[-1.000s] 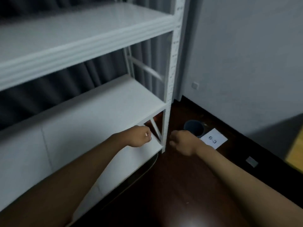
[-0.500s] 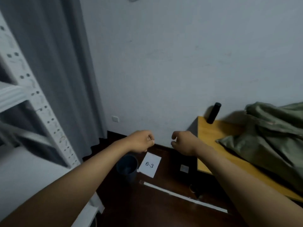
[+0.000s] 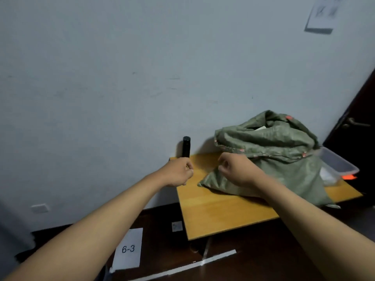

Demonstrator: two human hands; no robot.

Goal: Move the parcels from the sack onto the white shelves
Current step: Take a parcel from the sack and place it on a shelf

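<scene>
Against the pale wall stands a wooden table (image 3: 219,211), bearing a rumpled green sack (image 3: 280,159) with something white showing at its mouth; both hands hover empty before it, left hand (image 3: 178,172) fisted, right hand (image 3: 236,169) loosely curled.

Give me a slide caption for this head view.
Both hands, left and right, reach empty toward the green sack on the wooden table.

I see a plain indoor room, perhaps a storeroom: bare grey wall (image 3: 142,67), dark floor (image 3: 253,260), small wooden table (image 3: 219,211), a dark door (image 3: 353,126), a paper sheet (image 3: 128,248) marked "6-3".
</scene>
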